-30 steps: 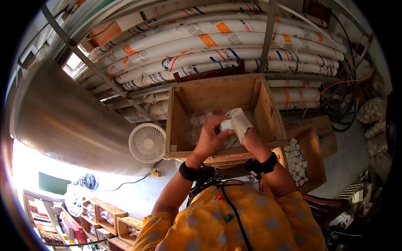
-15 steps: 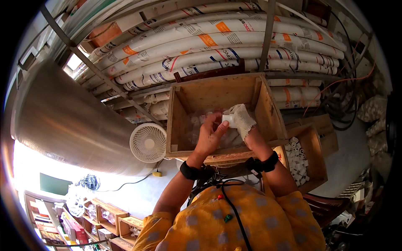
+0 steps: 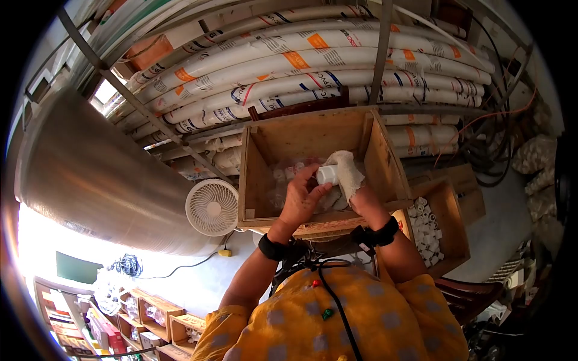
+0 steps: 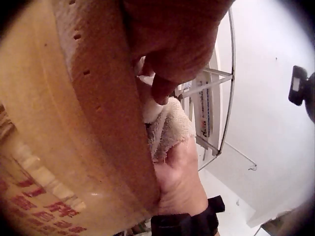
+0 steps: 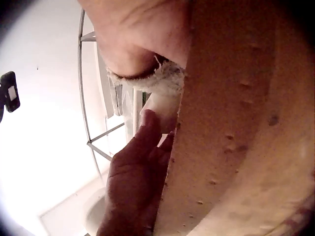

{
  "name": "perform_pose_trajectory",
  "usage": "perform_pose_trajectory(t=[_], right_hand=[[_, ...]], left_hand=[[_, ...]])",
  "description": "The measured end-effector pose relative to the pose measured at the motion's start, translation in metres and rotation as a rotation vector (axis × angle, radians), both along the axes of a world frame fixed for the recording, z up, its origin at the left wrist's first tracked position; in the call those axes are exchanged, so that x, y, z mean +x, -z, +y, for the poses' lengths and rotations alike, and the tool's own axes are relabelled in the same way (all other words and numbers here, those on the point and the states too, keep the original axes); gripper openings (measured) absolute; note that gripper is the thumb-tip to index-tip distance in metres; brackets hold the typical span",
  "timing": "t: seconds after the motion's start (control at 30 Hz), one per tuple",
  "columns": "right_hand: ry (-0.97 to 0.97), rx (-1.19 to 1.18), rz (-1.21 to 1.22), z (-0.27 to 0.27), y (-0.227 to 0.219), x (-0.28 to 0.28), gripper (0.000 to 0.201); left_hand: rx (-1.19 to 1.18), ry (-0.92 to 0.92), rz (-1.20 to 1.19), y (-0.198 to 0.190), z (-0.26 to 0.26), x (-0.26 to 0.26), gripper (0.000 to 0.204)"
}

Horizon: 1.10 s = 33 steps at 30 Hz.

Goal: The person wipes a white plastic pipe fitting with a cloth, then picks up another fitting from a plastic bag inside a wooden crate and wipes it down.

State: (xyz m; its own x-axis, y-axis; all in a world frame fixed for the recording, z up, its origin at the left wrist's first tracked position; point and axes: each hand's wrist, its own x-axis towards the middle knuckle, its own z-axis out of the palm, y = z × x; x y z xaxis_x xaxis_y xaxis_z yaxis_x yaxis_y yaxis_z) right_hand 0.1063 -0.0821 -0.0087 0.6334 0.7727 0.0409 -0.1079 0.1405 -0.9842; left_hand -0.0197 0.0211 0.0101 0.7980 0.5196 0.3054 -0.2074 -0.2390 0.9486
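A white plastic pipe fitting (image 3: 328, 174) is held between both hands over the wooden box (image 3: 313, 127). My left hand (image 3: 299, 195) pinches it from the left, thumb below and fingers above. A pale, rough cloth (image 3: 349, 171) covers most of my right hand (image 3: 366, 203), which grips the fitting's right side through it. In the left wrist view, the cloth (image 4: 172, 125) lies against the fitting; the box wall hides part of both. The right wrist view shows the left thumb (image 5: 149, 120) on the fitting (image 5: 165, 109). Clear plastic bags with small pieces (image 3: 286, 172) lie inside the box.
A smaller wooden box (image 3: 453, 219) at the right holds many white fittings (image 3: 425, 231). A white fan (image 3: 212, 207) stands left of the large box. Wrapped white pipes (image 3: 289, 63) lie stacked behind, with metal rack bars (image 3: 383, 54) in front.
The fitting has been turned between the hands, so its rounded side now faces up. The left thumb has slid to its lower edge, and the cloth has shifted with the right hand.
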Motion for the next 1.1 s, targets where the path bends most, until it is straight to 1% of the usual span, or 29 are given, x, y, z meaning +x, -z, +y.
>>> perform_pose_trajectory(t=[0.07, 0.1, 0.13, 0.2, 0.3, 0.4, 0.43, 0.5, 0.6, 0.7, 0.8, 0.93, 1.0, 1.1], right_hand=[[-0.078, 0.115, 0.048, -0.003, -0.011, -0.005, 0.027], [-0.116, 0.173, 0.073, -0.004, -0.016, -0.008, 0.027], [-0.106, 0.197, 0.064, -0.004, -0.018, -0.009, 0.026], [-0.083, 0.244, 0.045, -0.005, -0.019, -0.011, 0.025], [-0.085, 0.194, -0.067, -0.009, -0.024, -0.010, 0.026], [-0.028, 0.129, -0.237, -0.009, -0.013, -0.008, 0.027], [-0.049, 0.145, -0.121, -0.009, -0.008, -0.006, 0.028], [-0.095, 0.177, 0.111, -0.007, -0.001, -0.002, 0.031], [-0.088, 0.154, 0.374, -0.006, -0.006, -0.003, 0.033], [-0.071, 0.016, -0.085, -0.001, 0.002, 0.000, 0.033], [-0.095, 0.036, -0.068, -0.003, -0.002, -0.005, 0.033], [-0.086, 0.127, -0.089, -0.006, -0.004, -0.008, 0.034], [-0.048, 0.155, -0.104, -0.003, 0.004, -0.007, 0.033], [-0.089, 0.186, -0.030, -0.005, 0.008, -0.001, 0.029]], left_hand=[[0.052, -0.005, 0.027, 0.005, 0.002, -0.001, 0.042], [0.077, 0.006, 0.058, 0.002, 0.002, -0.003, 0.042], [0.103, 0.019, 0.090, -0.001, 0.001, -0.005, 0.042], [0.062, 0.060, 0.128, -0.005, 0.002, -0.003, 0.042], [-0.013, 0.083, 0.133, -0.012, -0.002, -0.003, 0.041], [-0.084, 0.107, 0.086, -0.012, -0.005, -0.003, 0.040], [-0.105, 0.117, 0.065, -0.012, -0.006, -0.003, 0.039], [-0.060, 0.086, 0.085, -0.018, -0.008, -0.006, 0.038], [0.009, 0.036, 0.092, -0.017, -0.008, -0.006, 0.038], [0.079, -0.008, 0.104, -0.014, -0.007, -0.006, 0.040], [0.141, -0.029, 0.104, -0.016, -0.007, -0.007, 0.043], [0.183, -0.028, 0.106, -0.018, -0.009, -0.008, 0.045], [0.170, -0.016, 0.149, -0.019, -0.008, -0.007, 0.046], [0.133, 0.010, 0.181, -0.016, -0.007, -0.007, 0.047]])
